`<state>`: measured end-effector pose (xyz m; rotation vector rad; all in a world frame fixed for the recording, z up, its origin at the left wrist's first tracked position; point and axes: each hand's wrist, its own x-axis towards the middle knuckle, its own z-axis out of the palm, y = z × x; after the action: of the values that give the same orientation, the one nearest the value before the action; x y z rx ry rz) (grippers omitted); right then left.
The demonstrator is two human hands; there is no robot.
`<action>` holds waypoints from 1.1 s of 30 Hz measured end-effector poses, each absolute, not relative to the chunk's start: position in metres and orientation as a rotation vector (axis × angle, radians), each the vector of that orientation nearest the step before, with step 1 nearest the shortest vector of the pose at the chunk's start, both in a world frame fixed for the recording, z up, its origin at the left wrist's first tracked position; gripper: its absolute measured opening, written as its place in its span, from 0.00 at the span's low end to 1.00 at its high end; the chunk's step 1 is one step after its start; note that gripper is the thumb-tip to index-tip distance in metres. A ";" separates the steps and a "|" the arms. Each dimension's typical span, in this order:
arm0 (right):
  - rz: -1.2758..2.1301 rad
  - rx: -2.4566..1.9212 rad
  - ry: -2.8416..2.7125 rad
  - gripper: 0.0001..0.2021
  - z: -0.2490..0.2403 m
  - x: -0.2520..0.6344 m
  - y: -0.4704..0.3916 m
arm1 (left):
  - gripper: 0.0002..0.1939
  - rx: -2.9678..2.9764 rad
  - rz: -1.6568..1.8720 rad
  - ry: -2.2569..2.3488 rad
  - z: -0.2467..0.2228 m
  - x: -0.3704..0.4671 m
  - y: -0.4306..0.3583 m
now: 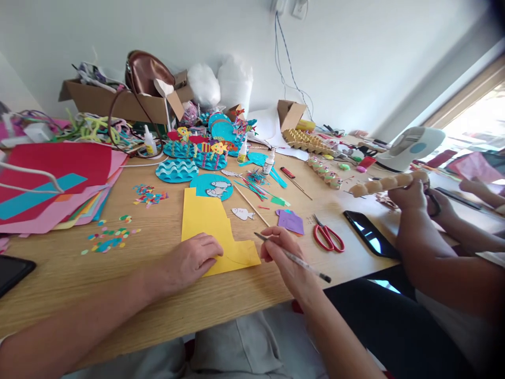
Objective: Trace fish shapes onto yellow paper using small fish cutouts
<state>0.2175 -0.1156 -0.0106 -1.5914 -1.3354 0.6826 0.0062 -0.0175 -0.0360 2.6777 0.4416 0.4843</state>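
Observation:
A yellow paper sheet with a stepped cut edge lies on the wooden table, a thin curved line on its lower right part. My left hand rests on the sheet, its fingers bent and nothing visibly gripped. Just past the sheet's right corner, my right hand holds a pencil, its tip pointing left above the paper. Beyond the hands lie a white fish cutout and a thin wooden stick. A blue paper disc with drawn grey fish touches the sheet's top.
Red-handled scissors, a purple paper piece and a black phone lie right. Another person's hands hold an egg-carton strip. Coloured paper is stacked left. Glue bottles and blue crafts stand behind.

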 end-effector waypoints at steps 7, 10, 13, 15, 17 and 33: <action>0.707 -1.656 -1.205 0.04 -0.025 0.204 -0.130 | 0.07 2.694 0.489 0.429 -0.040 0.003 -0.021; 0.675 -1.627 -1.252 0.05 -0.026 0.197 -0.127 | 0.08 2.692 0.485 0.440 -0.042 0.003 -0.022; 0.626 -1.629 -1.319 0.04 -0.027 0.188 -0.125 | 0.08 2.694 0.478 0.439 -0.042 0.003 -0.023; 0.580 -1.667 -1.366 0.03 -0.028 0.182 -0.125 | 0.08 2.705 0.466 0.442 -0.040 0.003 -0.025; 0.559 -1.694 -1.406 0.02 -0.029 0.179 -0.125 | 0.08 2.721 0.444 0.445 -0.038 0.003 -0.026; 0.495 -1.739 -1.504 0.04 -0.027 0.176 -0.121 | 0.15 2.832 0.500 0.400 -0.036 0.004 -0.028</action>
<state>0.1760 -0.1215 -0.0271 -1.7394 -1.5042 0.4948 0.0042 -0.0280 -0.0363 2.8318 0.4001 0.4998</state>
